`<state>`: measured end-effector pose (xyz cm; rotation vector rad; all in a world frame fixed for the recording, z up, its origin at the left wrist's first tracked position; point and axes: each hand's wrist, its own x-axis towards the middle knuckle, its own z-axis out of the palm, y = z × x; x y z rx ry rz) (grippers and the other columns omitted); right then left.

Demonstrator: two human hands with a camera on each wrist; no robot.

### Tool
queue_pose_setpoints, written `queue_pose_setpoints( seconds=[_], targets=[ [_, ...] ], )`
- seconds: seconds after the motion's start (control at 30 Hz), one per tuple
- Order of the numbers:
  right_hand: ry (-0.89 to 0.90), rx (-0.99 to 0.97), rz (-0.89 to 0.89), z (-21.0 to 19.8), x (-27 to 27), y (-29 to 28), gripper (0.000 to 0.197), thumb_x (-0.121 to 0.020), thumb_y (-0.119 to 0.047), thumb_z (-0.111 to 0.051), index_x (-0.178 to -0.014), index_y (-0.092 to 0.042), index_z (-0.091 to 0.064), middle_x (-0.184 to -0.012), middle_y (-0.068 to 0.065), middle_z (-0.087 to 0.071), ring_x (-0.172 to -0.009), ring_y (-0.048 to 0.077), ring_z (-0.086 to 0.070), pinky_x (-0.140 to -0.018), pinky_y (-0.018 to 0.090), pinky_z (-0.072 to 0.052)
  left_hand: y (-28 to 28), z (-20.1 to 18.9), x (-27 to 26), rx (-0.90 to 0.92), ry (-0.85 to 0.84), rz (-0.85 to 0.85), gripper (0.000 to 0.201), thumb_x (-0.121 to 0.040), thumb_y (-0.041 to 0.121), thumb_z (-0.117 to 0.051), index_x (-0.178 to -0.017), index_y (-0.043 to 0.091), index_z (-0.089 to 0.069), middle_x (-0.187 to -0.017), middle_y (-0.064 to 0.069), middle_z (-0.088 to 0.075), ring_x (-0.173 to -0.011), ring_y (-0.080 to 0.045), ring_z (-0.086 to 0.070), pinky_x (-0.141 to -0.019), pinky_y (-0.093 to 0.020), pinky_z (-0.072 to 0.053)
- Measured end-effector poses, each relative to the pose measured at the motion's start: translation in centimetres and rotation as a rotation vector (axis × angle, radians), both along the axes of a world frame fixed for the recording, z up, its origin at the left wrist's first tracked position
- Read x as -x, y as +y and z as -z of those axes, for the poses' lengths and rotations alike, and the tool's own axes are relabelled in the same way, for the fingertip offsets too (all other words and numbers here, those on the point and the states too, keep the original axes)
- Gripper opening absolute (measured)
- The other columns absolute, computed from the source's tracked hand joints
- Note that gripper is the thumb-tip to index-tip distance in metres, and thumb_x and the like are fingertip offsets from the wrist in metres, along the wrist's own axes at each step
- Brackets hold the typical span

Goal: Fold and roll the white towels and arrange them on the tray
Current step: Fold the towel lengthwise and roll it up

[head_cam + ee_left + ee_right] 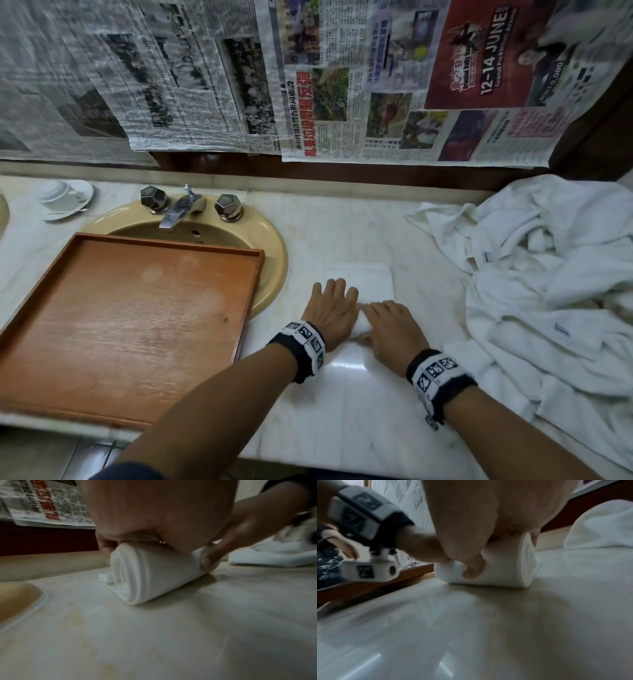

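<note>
A white towel (359,281) lies folded on the marble counter, its near end wound into a tight roll (145,577) whose spiral end also shows in the right wrist view (524,566). My left hand (330,308) lies over the roll's left half, with its fingers curled down the far side. My right hand (390,325) covers the right half, and its thumb (472,570) is tucked against the near side. An orange-brown wooden tray (137,325) sits to the left with nothing on it. Loose white towels (548,291) are heaped at the right.
The tray partly overlaps a tan sink (270,240) with a chrome faucet (178,209). A white cup and saucer (63,198) stand at the far left. Newspaper (342,85) covers the wall behind. The counter's front edge runs just below my forearms.
</note>
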<state>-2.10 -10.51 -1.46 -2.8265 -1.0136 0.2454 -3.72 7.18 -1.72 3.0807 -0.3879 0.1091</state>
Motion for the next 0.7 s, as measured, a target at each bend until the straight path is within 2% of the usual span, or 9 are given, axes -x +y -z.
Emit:
queue_pose_setpoints(
  seconds=[0.13,0.23,0.33,0.37,0.43,0.5,0.53,0.63,0.7],
  targets=[
    [0.285,0.038,-0.027,-1.7,-1.6,-0.3,0.048,-0.095,-0.043,-0.053,-0.136,-0.018,-0.051,-0.129,0.0,-0.055,-0.118,0.022,-0.049,-0.1,0.037,-0.04,-0.9,0.3,4.5,0.109,-0.014,-0.009,0.007,-0.095,0.024,-0.046,-0.095,0.016,-0.045,-0.093,-0.006,-0.047,-0.082,-0.026,-0.041,-0.08,-0.045,-0.038],
    [0.541,0.033,-0.019,-2.0,-1.9,-0.6,0.042,-0.092,-0.05,-0.056,-0.121,-0.02,-0.058,-0.116,-0.003,-0.058,-0.108,0.02,-0.053,-0.095,0.037,-0.043,-0.7,0.9,6.5,0.093,0.053,0.016,0.014,-0.09,0.021,-0.05,-0.102,0.015,-0.047,-0.099,-0.004,-0.048,-0.088,-0.026,-0.042,-0.088,-0.044,-0.038],
    [0.61,-0.049,0.029,-1.1,-1.3,-0.8,0.037,-0.09,-0.052,-0.06,-0.112,-0.022,-0.06,-0.106,-0.008,-0.056,-0.103,0.017,-0.054,-0.092,0.036,-0.044,0.0,1.4,6.4,0.088,0.095,0.051,0.018,-0.093,0.023,-0.049,-0.11,0.016,-0.05,-0.103,-0.002,-0.052,-0.091,-0.025,-0.047,-0.087,-0.043,-0.038],
    [0.554,-0.065,0.041,-0.9,-0.8,-0.9,0.038,-0.092,-0.052,-0.059,-0.117,-0.023,-0.059,-0.109,-0.008,-0.054,-0.106,0.016,-0.051,-0.093,0.036,-0.044,0.1,1.3,6.1,0.085,0.103,0.059,0.018,-0.094,0.024,-0.047,-0.11,0.016,-0.05,-0.103,-0.002,-0.054,-0.09,-0.025,-0.048,-0.086,-0.043,-0.038],
    [0.261,-0.108,0.047,-0.5,0.7,-1.1,0.041,-0.095,-0.049,-0.053,-0.127,-0.022,-0.055,-0.116,-0.005,-0.052,-0.108,0.018,-0.049,-0.094,0.037,-0.044,0.1,1.1,5.1,0.08,0.131,0.046,0.023,-0.098,0.027,-0.035,-0.109,0.015,-0.052,-0.101,-0.003,-0.056,-0.089,-0.027,-0.05,-0.082,-0.044,-0.037],
    [-0.07,-0.138,0.003,-0.2,2.5,-1.2,0.047,-0.093,-0.046,-0.048,-0.125,-0.014,-0.059,-0.114,0.003,-0.058,-0.101,0.026,-0.056,-0.087,0.039,-0.049,0.0,0.5,3.8,0.073,0.158,0.012,0.032,-0.101,0.03,-0.028,-0.108,0.015,-0.055,-0.101,-0.005,-0.058,-0.09,-0.029,-0.052,-0.08,-0.044,-0.037],
    [-0.158,-0.125,-0.022,0.1,3.1,-1.2,0.051,-0.09,-0.047,-0.049,-0.124,-0.009,-0.06,-0.114,0.007,-0.06,-0.1,0.029,-0.058,-0.086,0.041,-0.051,-0.1,0.3,3.1,0.075,0.167,-0.006,0.033,-0.103,0.031,-0.027,-0.107,0.014,-0.056,-0.101,-0.005,-0.059,-0.09,-0.029,-0.052,-0.079,-0.043,-0.037],
    [-0.186,-0.058,-0.035,1.5,3.6,-1.4,0.066,-0.084,-0.042,-0.07,-0.136,-0.004,-0.052,-0.128,0.014,-0.057,-0.112,0.033,-0.056,-0.102,0.049,-0.046,-0.2,-0.2,1.6,0.066,0.173,-0.047,0.034,-0.106,0.031,-0.027,-0.106,0.013,-0.055,-0.102,-0.008,-0.058,-0.092,-0.03,-0.05,-0.078,-0.043,-0.036],
    [-0.16,-0.092,-0.027,1.7,2.8,-1.4,0.064,-0.082,-0.034,-0.072,-0.137,-0.008,-0.051,-0.127,0.009,-0.058,-0.112,0.031,-0.058,-0.105,0.047,-0.043,-0.3,-0.3,1.1,0.071,0.158,-0.083,0.032,-0.105,0.032,-0.028,-0.105,0.012,-0.054,-0.103,-0.01,-0.056,-0.092,-0.03,-0.049,-0.076,-0.042,-0.035]
  ],
)
